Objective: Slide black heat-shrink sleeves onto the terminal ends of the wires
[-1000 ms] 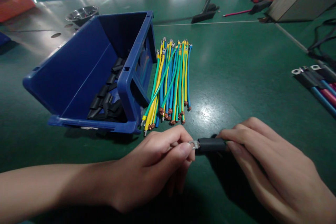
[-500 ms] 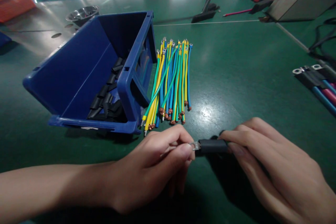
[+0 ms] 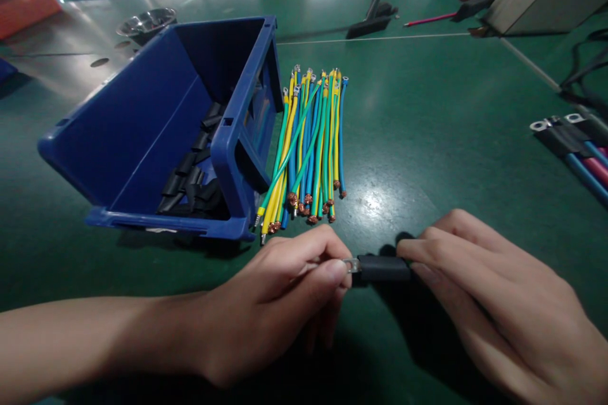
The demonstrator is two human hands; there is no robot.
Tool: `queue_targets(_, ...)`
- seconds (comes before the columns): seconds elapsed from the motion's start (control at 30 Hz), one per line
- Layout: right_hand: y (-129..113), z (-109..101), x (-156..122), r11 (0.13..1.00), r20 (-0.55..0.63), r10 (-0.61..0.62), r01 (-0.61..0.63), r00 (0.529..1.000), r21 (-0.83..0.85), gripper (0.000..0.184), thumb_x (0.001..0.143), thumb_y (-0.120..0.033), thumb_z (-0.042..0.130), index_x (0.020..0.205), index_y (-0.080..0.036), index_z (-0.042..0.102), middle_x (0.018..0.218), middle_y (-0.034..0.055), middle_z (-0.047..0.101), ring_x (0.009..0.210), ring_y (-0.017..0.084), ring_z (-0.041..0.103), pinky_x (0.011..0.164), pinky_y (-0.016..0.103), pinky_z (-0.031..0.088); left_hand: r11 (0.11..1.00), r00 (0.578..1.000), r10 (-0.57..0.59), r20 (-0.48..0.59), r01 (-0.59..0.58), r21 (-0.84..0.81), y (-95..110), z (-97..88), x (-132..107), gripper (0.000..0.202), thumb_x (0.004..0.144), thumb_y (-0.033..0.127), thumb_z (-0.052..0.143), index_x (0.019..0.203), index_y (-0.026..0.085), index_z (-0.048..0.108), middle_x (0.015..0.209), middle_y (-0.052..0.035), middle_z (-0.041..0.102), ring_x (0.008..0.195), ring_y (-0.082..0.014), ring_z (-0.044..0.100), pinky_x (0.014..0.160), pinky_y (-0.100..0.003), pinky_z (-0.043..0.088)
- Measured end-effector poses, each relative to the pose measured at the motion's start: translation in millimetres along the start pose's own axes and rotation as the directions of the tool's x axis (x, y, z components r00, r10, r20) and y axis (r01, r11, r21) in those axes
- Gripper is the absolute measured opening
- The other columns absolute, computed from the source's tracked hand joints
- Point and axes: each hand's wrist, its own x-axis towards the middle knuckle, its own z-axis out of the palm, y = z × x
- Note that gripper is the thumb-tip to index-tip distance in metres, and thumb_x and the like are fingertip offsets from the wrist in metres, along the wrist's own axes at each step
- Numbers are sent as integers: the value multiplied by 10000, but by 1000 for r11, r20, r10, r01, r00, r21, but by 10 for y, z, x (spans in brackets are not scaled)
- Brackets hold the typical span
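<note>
At the lower centre of the frame, a silver metal ring lug (image 3: 352, 265) is pinched between the thumb and fingers of the left hand (image 3: 285, 294), whose grip is closed on its ring end. The lug's other end is enclosed by a matte black tubular sleeve (image 3: 384, 267), held level above the green counter (image 3: 427, 139). The sleeve's right end is gripped by the bent fingers of the right hand (image 3: 498, 304), at the lower right; whether a wire is pinched there too cannot be told.

At the upper centre, a loose bundle of blue, yellow and green wires (image 3: 313, 145) is laid out, with frayed copper seen at many of the near ends. Just beside it, in the left half, short black sleeves (image 3: 190, 180) are contained in a blue plastic bin (image 3: 128, 133). Thick blue and red cables with ring ends (image 3: 589, 168) are seen at the right edge.
</note>
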Motion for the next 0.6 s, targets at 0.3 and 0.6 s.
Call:
queue_targets(0.3, 8, 26, 29, 996, -34, -26, 23, 999, -82, 129, 1008, -165, 410, 1001, -218, 528, 745, 0, 555, 642, 127, 501, 545, 231, 400, 998, 1000, -14, -21, 13, -59, -19, 7, 9, 335, 1049, 498, 399, 911, 201, 464, 689, 20, 545, 560, -106, 520, 531, -204, 435)
queue_targets(0.6, -5, 39, 14, 998, -44, 7, -10, 999, -64, 165, 981, -180, 449, 1098, -216, 560, 809, 21, 595, 691, 145, 561, 613, 256, 469, 997, 1000, -22, -9, 21, -78, -8, 0, 21, 418, 1023, 598, 409, 918, 198, 468, 668, 18, 549, 539, -105, 506, 521, -213, 423)
